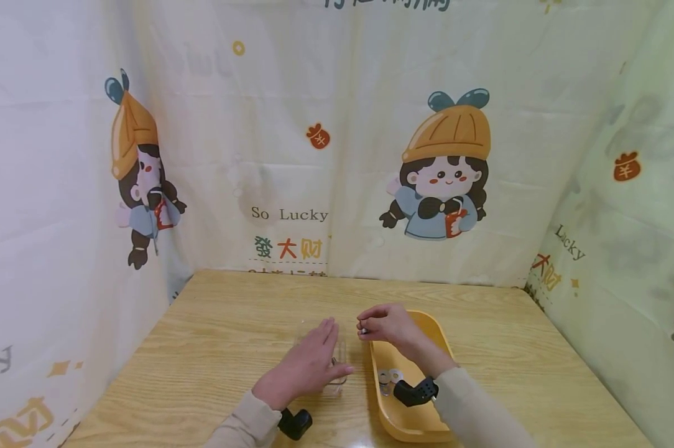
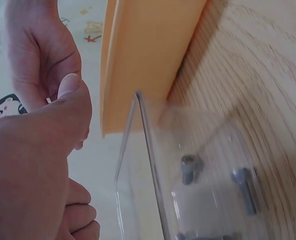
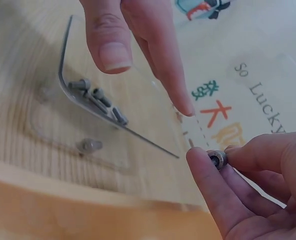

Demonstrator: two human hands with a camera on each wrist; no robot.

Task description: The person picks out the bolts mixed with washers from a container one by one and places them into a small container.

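My right hand pinches a small metal socket head screw between thumb and fingertips, close over the left rim of the orange tray. Its round head with the recess faces the right wrist camera, while the fingers hide the rest. With fingers extended, my left hand hovers over a clear plastic box, partly covering it in the head view. Inside the box lie several grey socket head screws, some bunched near one corner and one apart from them.
The tray stands on the wooden table just right of the box. Several flat washers lie in it, partly behind the right wrist's black camera. A printed curtain encloses the table at the back and both sides.
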